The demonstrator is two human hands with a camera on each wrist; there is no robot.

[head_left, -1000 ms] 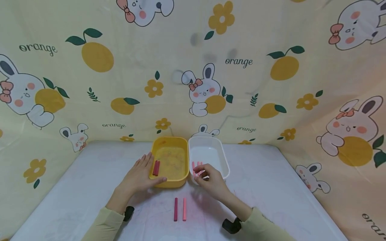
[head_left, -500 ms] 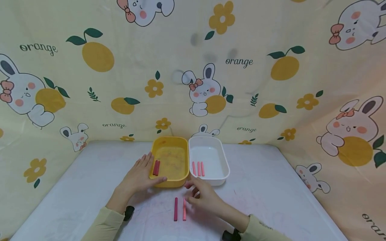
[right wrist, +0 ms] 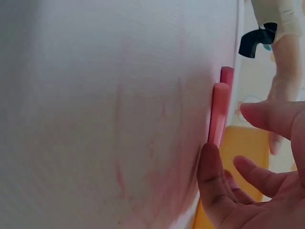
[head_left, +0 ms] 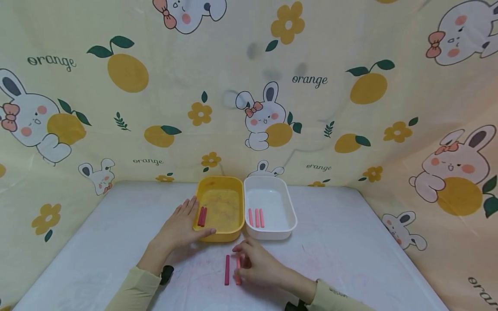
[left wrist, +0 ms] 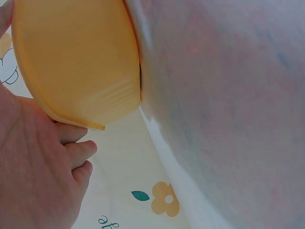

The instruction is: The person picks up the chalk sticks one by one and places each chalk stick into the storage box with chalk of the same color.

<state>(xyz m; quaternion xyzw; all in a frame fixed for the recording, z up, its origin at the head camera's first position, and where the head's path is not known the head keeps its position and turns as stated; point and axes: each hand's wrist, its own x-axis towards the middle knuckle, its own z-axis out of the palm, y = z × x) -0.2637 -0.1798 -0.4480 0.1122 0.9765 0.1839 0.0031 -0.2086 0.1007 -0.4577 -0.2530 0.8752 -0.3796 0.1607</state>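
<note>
My left hand (head_left: 180, 224) rests against the left side of a yellow plastic box (head_left: 223, 237), fingers extended along its wall, thumb over the front rim. Two dark red crayons (head_left: 202, 217) lie inside. Over a pink crayon (head_left: 238, 280) on the table is my right hand (head_left: 260, 264). In the right wrist view a fingertip is at that crayon's near end, while the thumb (right wrist: 267, 117) stands apart from it. A dark red crayon (head_left: 227, 270) lies parallel, just left of the pink one. Against the yellow box stands a white box (head_left: 271, 235) with three pink crayons (head_left: 256, 218).
A white tablecloth (head_left: 330, 242) with faint pink smudges covers the table. Behind and beside it hangs a cream curtain (head_left: 218, 69) printed with rabbits and oranges. Dark straps (head_left: 166, 274) sit at the wrists, below tan sleeves.
My right hand has moved from above the white box down to the pink crayon on the table. The left hand has stayed at the yellow box.
</note>
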